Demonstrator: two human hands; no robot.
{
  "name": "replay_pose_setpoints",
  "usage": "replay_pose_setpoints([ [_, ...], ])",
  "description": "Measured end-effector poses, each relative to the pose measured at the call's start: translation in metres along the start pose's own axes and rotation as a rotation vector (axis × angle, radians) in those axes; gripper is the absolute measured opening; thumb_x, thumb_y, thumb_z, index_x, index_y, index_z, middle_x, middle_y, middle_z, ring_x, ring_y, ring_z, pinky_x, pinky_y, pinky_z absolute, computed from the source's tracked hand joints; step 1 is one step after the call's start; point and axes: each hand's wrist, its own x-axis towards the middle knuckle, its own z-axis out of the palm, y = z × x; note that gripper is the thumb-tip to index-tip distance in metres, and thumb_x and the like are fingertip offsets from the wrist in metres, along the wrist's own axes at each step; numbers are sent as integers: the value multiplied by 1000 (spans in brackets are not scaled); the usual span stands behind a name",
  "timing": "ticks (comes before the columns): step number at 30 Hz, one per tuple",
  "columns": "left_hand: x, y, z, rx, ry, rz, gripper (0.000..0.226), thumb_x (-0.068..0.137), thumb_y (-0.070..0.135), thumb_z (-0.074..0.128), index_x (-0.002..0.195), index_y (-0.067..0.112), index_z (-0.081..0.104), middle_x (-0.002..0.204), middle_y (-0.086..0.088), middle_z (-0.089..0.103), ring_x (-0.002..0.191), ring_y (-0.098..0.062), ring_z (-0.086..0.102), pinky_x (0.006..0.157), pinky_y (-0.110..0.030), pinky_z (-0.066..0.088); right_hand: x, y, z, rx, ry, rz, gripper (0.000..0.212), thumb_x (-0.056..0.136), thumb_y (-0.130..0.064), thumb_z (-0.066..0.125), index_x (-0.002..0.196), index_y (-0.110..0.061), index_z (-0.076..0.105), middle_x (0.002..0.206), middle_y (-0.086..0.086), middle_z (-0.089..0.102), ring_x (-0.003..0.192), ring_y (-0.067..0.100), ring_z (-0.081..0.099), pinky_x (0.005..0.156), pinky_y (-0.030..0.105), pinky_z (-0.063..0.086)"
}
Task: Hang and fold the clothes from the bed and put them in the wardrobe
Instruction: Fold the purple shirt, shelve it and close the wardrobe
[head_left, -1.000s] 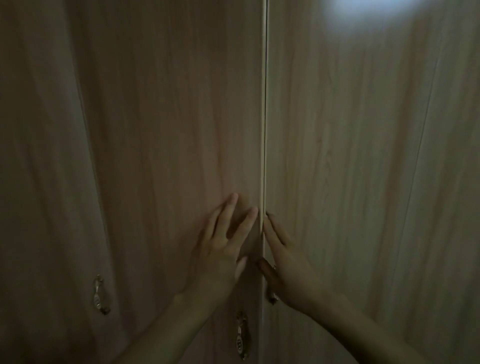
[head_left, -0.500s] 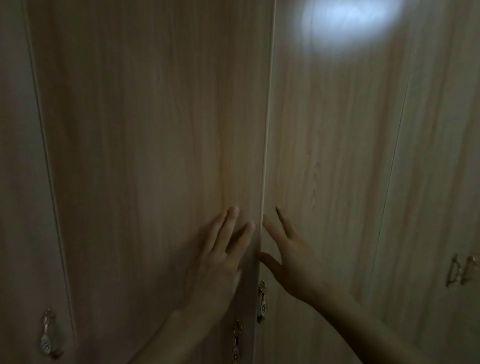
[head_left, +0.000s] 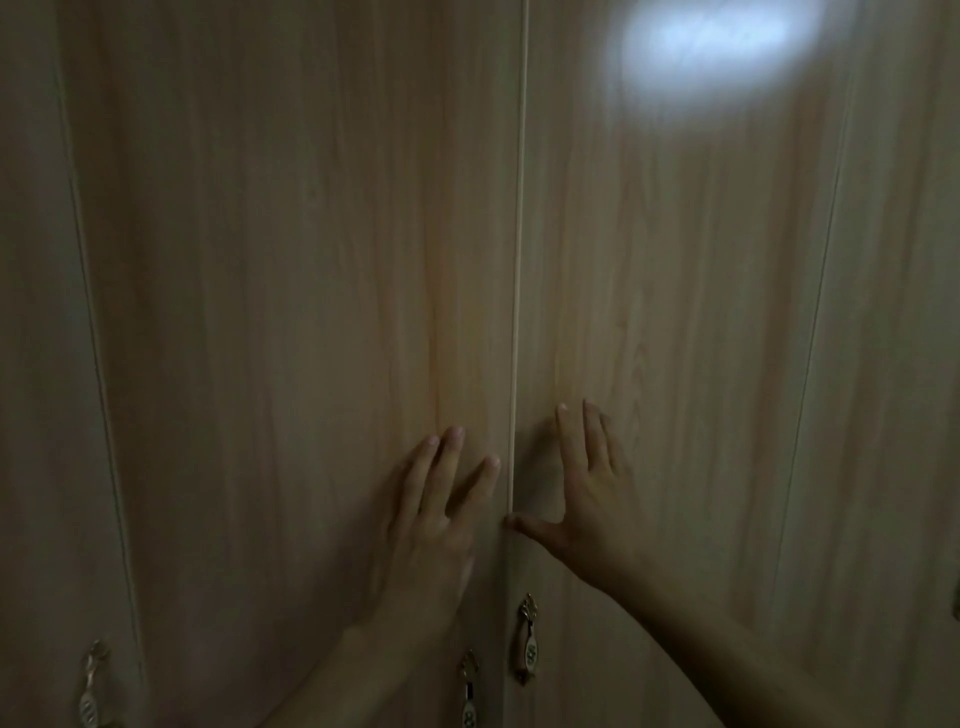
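- Between the two sets of fingers, running straight up and down: the seam (head_left: 516, 312) where the two wardrobe doors meet, doors apparently shut.
- Left hand (head_left: 434, 525) flat on the left door (head_left: 291, 312), fingers straight and spread, gripping nothing, tips just left of the seam.
- Right hand (head_left: 592, 499) flat on the right door (head_left: 675, 338), fingers straight, thumb reaching the seam.
- Below both wrists: handles (head_left: 527, 639), ungrasped, right hand's nearer.
- No clothes in view.
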Motion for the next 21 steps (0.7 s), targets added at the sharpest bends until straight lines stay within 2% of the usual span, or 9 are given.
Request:
replay_pose_setpoints([
  [4, 8, 2, 5, 48, -12, -25, 117, 56, 33, 89, 155, 29, 26, 164, -12, 9, 150, -33, 12, 112, -50, 36, 8, 11, 7, -56, -27, -41, 128, 66, -90, 41, 149, -22, -29, 155, 6, -36, 143, 24, -34, 119, 44, -6],
  [9, 15, 0, 16, 105, -25, -60, 115, 61, 31, 86, 156, 30, 20, 165, -11, 3, 151, -32, 7, 114, -49, 33, 13, 26, 14, -68, -79, -107, 122, 75, -71, 62, 152, -23, -21, 155, 5, -37, 142, 24, -35, 120, 46, -6],
  [15, 27, 3, 32, 138, 4, -102, 104, 67, 21, 82, 154, 28, 26, 164, -13, 10, 150, -34, 13, 114, -52, 31, 20, 33, 26, -95, -105, -85, 122, 76, -70, 62, 149, -27, -26, 152, 3, -42, 141, 25, -38, 117, 46, -12],
  [17, 31, 4, 37, 152, 21, -109, 99, 70, 20, 80, 154, 26, 28, 164, -14, 12, 150, -35, 14, 114, -53, 30, 22, 35, 31, -100, -92, -78, 124, 74, -69, 65, 151, -27, -22, 154, 3, -38, 143, 26, -34, 116, 48, -10],
  [21, 38, 1, 46, 169, 17, -114, 102, 69, 16, 80, 155, 26, 25, 164, -14, 10, 150, -35, 13, 115, -53, 28, 21, 40, 43, -129, -27, -60, 127, 65, -56, 78, 156, -23, -4, 162, 9, -17, 149, 30, -16, 117, 53, 9],
])
